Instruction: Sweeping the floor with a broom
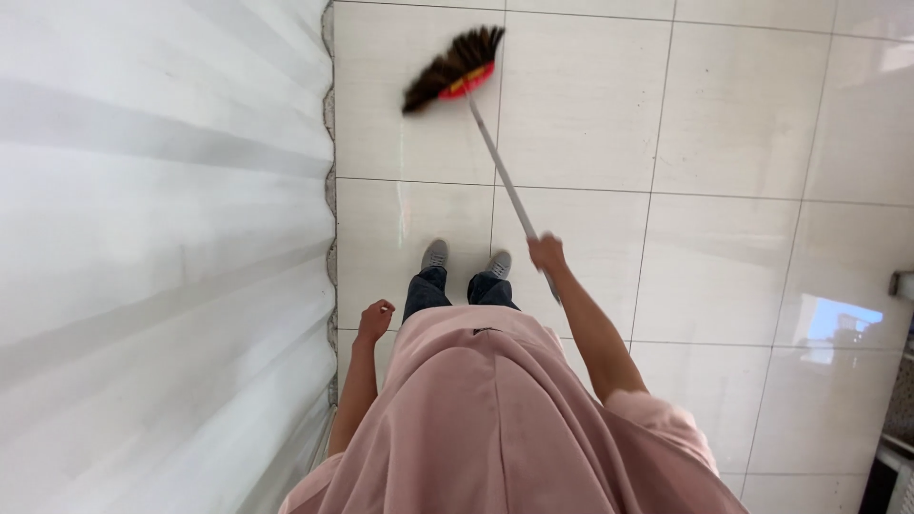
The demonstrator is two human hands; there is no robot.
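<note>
A broom (455, 67) with dark bristles, a red head and a long grey handle reaches forward over the white tiled floor (724, 143). My right hand (546, 253) is shut on the handle's near end, arm stretched out. My left hand (375, 316) hangs at my side with its fingers curled and nothing in it. Below me I see my pink top, dark trousers and grey shoes (435, 254).
A white ribbed wall (162, 257) runs along the left, meeting the floor at a rough edge. A dark ledge or frame (900, 286) shows at the right edge. Large glossy tiles stretch ahead and to the right.
</note>
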